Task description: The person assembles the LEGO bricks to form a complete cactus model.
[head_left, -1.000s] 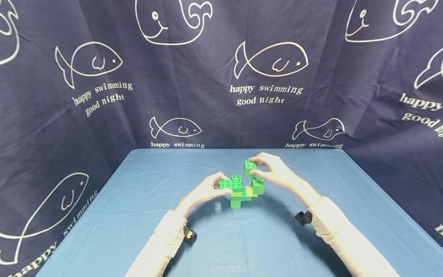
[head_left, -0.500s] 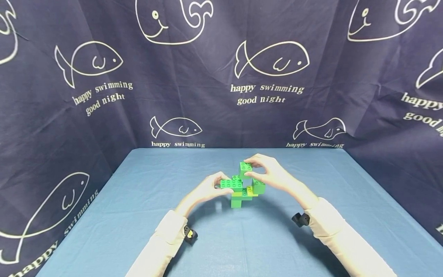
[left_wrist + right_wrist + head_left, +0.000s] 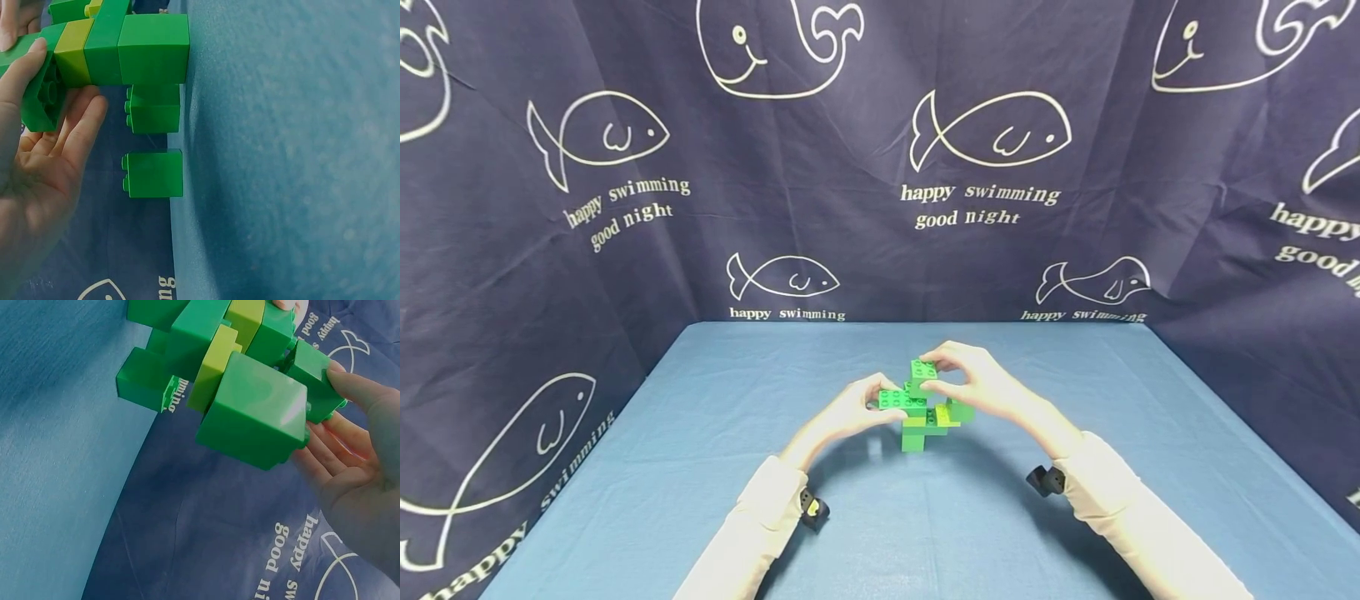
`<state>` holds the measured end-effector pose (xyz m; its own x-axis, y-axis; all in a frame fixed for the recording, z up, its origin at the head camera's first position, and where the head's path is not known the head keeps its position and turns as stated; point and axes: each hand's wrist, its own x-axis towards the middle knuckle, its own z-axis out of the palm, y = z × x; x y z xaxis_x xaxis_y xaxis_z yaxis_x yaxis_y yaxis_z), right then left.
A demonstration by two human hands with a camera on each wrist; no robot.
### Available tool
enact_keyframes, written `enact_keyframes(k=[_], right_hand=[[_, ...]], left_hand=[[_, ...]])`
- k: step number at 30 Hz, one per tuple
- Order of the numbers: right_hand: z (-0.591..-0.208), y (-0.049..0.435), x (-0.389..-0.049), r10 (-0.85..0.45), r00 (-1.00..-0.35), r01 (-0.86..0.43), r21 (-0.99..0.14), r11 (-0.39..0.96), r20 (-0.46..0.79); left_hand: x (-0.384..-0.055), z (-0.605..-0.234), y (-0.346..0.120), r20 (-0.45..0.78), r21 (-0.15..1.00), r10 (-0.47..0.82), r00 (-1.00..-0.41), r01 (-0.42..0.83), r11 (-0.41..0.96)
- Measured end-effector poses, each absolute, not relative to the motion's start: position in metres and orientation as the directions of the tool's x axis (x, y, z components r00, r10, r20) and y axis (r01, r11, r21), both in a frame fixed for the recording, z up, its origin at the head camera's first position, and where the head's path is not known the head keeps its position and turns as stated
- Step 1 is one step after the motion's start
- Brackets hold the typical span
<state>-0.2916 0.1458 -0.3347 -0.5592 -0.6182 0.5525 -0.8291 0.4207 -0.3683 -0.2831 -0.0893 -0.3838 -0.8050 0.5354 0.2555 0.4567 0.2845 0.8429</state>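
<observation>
A brick structure [image 3: 921,421] of green and yellow-green layers stands on the blue tablecloth [image 3: 925,533] at the middle. My left hand [image 3: 880,400] grips its wide green upper brick [image 3: 901,402] from the left; in the left wrist view the thumb [image 3: 25,62] lies over that brick [image 3: 37,100]. My right hand [image 3: 936,377] pinches a small green brick [image 3: 922,370] that sits on top of the structure, against the upper brick. In the right wrist view the fingers [image 3: 356,387] hold this small brick [image 3: 315,387] beyond a larger green block [image 3: 256,419].
Two loose green bricks [image 3: 153,109] [image 3: 155,175] stand on the cloth beyond the structure, studs up; the hands hide them in the head view. A dark blue curtain [image 3: 880,167] with white fish drawings walls the table at the back and on both sides.
My right hand has carried the small green brick down and to the left, from above the structure's right side onto its top. The left hand has kept its hold.
</observation>
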Motion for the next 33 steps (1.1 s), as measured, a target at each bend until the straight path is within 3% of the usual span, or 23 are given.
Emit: enact_keyframes(k=[33], right_hand=[[-0.3403, 0.1376, -0.2897, -0.647, -0.526, -0.851, -0.345, 0.397, 0.553]], left_hand=[[-0.2825, -0.3819, -0.0895, 0.271, 0.838, 0.539, -0.797, 0.471, 0.276]])
